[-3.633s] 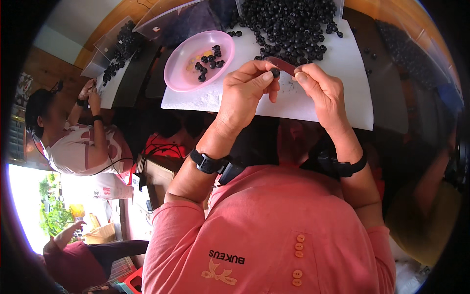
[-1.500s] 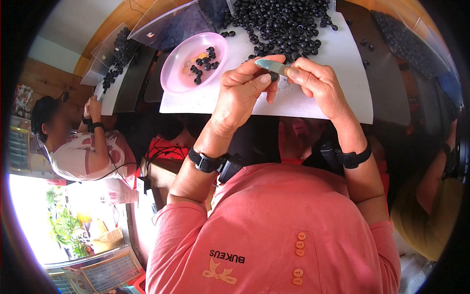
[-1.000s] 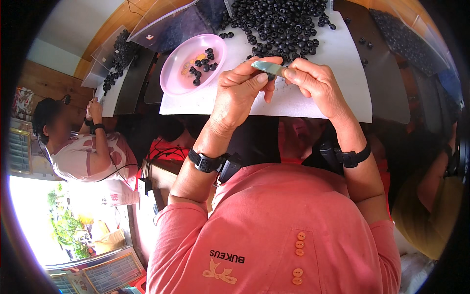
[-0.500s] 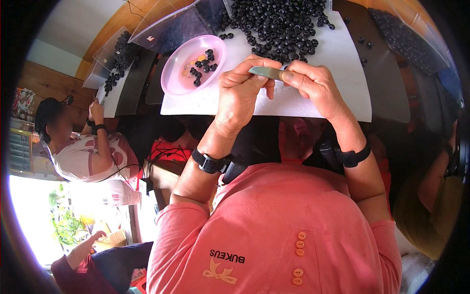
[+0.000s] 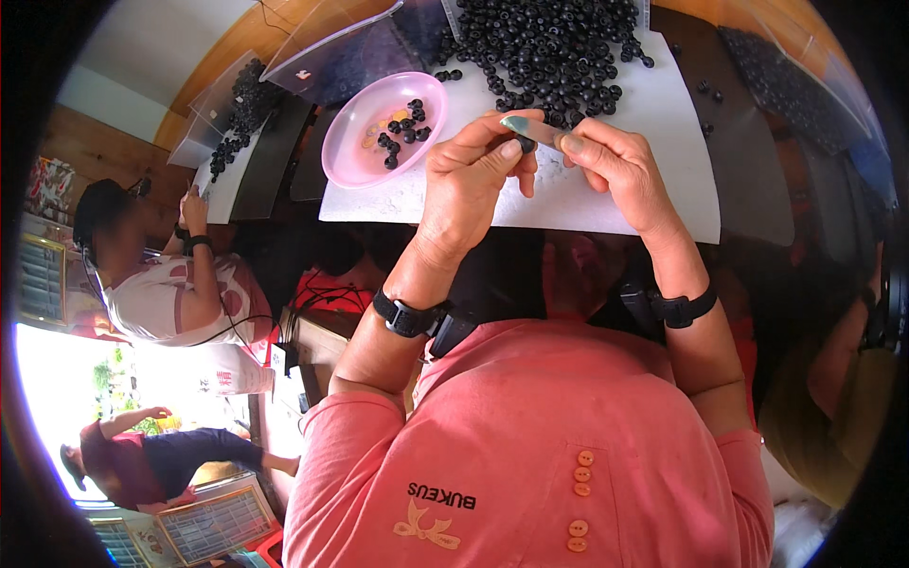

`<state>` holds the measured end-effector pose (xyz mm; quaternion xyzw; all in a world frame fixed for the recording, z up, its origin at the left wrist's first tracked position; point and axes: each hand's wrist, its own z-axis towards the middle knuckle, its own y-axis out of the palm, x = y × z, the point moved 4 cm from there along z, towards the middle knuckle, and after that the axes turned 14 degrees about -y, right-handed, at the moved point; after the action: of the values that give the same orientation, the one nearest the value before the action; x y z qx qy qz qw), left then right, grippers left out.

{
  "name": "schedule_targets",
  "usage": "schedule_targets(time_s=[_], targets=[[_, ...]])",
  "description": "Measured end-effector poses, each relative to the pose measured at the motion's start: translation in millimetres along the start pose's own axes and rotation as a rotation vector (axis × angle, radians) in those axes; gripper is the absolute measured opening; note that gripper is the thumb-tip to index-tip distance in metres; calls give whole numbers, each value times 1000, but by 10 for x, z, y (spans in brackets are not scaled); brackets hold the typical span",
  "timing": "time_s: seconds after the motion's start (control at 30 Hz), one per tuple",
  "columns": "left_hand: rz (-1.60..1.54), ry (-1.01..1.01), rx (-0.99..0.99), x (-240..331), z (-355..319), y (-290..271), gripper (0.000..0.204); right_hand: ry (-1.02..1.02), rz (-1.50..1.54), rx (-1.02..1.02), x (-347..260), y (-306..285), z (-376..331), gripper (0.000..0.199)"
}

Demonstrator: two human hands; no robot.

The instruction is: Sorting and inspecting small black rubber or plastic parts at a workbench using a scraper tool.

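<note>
the right hand [image 5: 620, 172] pinched a short flat blade [image 5: 542, 132], long axis nearly crosswise, tip pointing left and slightly away from the person. the left hand [image 5: 469, 175] pinched a round black piece [image 5: 525, 145] beside it; both were over the white board [image 5: 677, 180].

Black pieces [image 5: 549, 62], pink bowl [image 5: 348, 163], white sheet [image 5: 663, 133], coral shirt [image 5: 530, 417] (its buttons [image 5: 582, 474] peach-orange)

Between twelve and two o'clock I count one left hand [image 5: 466, 185], one right hand [image 5: 629, 178], one knife [image 5: 540, 133] and one round black piece [image 5: 525, 145]; at eleven, one pink bowl [image 5: 342, 154]; at five, five orange buttons [image 5: 581, 475]. The black heap [image 5: 549, 57] toward one is too dense to count.
</note>
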<state>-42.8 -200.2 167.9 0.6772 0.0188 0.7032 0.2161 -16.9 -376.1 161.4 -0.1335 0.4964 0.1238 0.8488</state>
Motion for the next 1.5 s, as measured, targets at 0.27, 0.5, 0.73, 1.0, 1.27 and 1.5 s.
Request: schedule_targets(time_s=[0.27, 0.5, 0.73, 1.0, 1.27, 1.5], targets=[[38, 45, 68, -32, -25, 24, 23, -1, -57, -82, -7, 77, 4, 32], [525, 152, 468, 484, -66, -491, 21, -112, 274, 243, 163, -176, -99, 29], [1318, 541, 603, 698, -21, -652, 13, -166, 501, 348, 145, -186, -89, 30], [1609, 363, 506, 107, 236, -293, 13, -191, 492, 299, 128, -191, -108, 30], [1889, 225, 526, -69, 301, -247, 16, -208, 470, 285, 123, -176, -107, 27], [1709, 296, 401, -125, 44, -153, 17, -142, 291, 245, 110, -89, -79, 26]])
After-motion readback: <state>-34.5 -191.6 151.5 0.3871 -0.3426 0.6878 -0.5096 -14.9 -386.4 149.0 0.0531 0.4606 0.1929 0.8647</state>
